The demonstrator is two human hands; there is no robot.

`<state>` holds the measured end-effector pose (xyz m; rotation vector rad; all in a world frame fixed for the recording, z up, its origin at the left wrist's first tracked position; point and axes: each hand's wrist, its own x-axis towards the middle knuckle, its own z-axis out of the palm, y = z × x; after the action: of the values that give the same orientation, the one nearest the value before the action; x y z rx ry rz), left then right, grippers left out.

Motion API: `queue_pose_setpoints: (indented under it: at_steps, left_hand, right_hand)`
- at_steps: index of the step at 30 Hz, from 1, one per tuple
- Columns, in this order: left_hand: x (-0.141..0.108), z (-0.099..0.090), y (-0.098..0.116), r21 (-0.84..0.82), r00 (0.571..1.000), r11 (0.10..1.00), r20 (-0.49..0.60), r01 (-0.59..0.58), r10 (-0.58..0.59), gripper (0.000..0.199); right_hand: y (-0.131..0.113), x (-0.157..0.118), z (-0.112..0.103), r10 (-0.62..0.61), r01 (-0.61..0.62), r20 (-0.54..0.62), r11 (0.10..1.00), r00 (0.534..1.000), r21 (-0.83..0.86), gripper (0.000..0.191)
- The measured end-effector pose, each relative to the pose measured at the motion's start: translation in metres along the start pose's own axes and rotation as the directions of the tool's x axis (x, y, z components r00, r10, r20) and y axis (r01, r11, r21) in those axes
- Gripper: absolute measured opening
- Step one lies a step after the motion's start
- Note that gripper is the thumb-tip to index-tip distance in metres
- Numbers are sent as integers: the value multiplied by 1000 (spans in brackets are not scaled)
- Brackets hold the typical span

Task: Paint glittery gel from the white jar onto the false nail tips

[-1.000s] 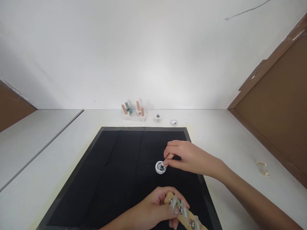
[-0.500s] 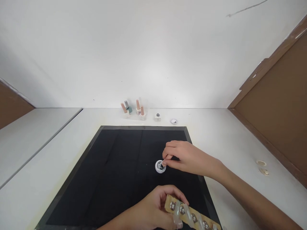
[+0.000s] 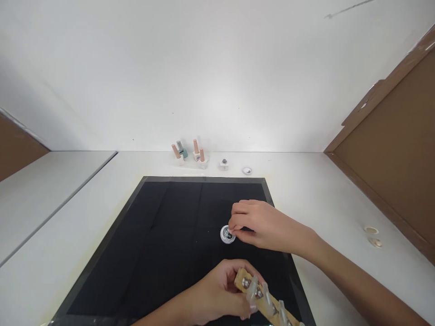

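My left hand [image 3: 222, 290], low in the view, is closed on the end of a wooden nail tip stand [image 3: 243, 278]. Round metal studs run along the stand, and several clear false nail tips [image 3: 267, 299] stick up from it. Above it, my right hand [image 3: 254, 224] is pinched, thumb and fingers together, at the right rim of a small round white pot [image 3: 227, 234]. Dark and silvery bits lie in the pot. Whatever the pinching fingertips hold, if anything, is too small to make out.
Under both hands lies a black mat [image 3: 152, 253] with taped edges. Behind it stand several nail polish bottles [image 3: 202, 158], a small square clear bottle [image 3: 224, 165] and a white lid [image 3: 247, 170]. Two small pale round objects [image 3: 375, 242] lie at right. Brown boards flank the white table.
The fingers of my right hand have shifted slightly left over the pot's rim. In my left hand the nail tip stand has tilted, so the tips now point more upright.
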<state>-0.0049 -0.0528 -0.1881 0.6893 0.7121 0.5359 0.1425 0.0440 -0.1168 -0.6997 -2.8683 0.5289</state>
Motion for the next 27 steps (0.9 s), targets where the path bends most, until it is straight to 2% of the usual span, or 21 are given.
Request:
queue_pose_setpoints:
  at_steps: [9,17,27]
  left_hand:
    - [0,-1,1,-16,1000,1000,-4,8,-8,38]
    - [2,-1,0,-40,1000,999,-20,-3,2,32]
    - [0,1,1,-51,1000,999,-23,-6,5,30]
  right_hand:
    - [3,-2,1,-48,47,33,999,998,13,15]
    - [1,-2,-3,-19,18,55,1000,998,19,18]
    - [4,-2,0,-7,6,22,997,1000,71,19]
